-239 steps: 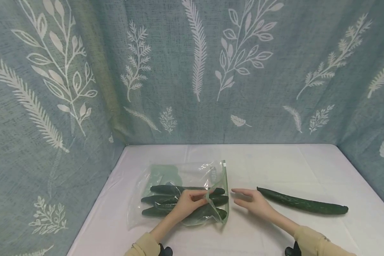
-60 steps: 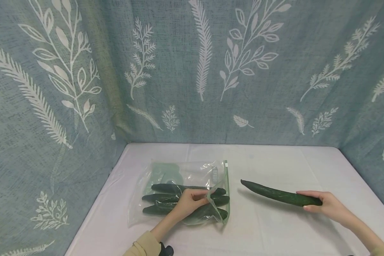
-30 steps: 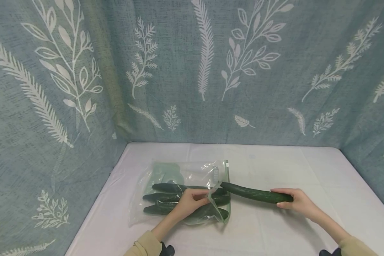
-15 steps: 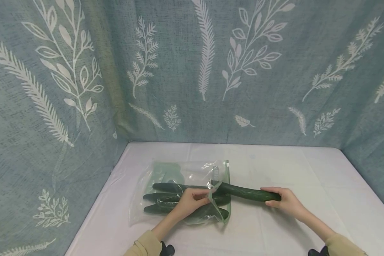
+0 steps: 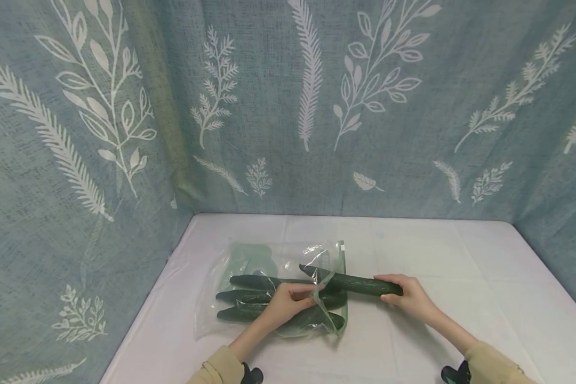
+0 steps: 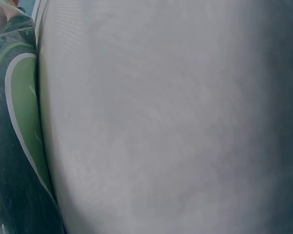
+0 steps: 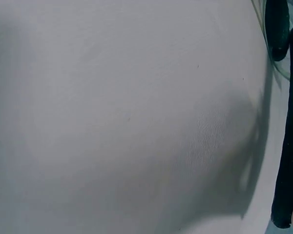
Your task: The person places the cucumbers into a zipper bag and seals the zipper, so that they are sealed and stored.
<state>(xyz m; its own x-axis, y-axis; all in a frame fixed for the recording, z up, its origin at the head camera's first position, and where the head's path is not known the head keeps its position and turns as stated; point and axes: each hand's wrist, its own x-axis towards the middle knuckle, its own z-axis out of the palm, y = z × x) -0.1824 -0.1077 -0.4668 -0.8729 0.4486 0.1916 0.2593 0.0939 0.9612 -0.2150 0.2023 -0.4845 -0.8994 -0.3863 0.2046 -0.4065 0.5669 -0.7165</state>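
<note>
A clear zip bag (image 5: pixel 288 256) with green print lies on its side, its mouth facing right. Inside it several dark green cucumbers (image 5: pixel 249 297) lie side by side. My left hand (image 5: pixel 288 306) pinches the bag's upper film near the mouth and lifts it. With my right hand (image 5: pixel 405 296) I grip the right end of another cucumber (image 5: pixel 365 285), whose left part is inside the bag above the others. The right wrist view shows this held cucumber (image 7: pixel 289 146) at its right edge, next to a bagged cucumber (image 7: pixel 277 27). The left wrist view catches only the bag's printed film (image 6: pixel 24 107).
A white cloth covers the table (image 5: pixel 437 250), which carries the bag left of centre. Blue-green curtains (image 5: pixel 278 106) with white leaf patterns stand behind it and along both sides.
My right hand has picked the loose cucumber up from the right side of the table and moved it left, tip first, into the bag. The left hand has kept its hold on the film.
</note>
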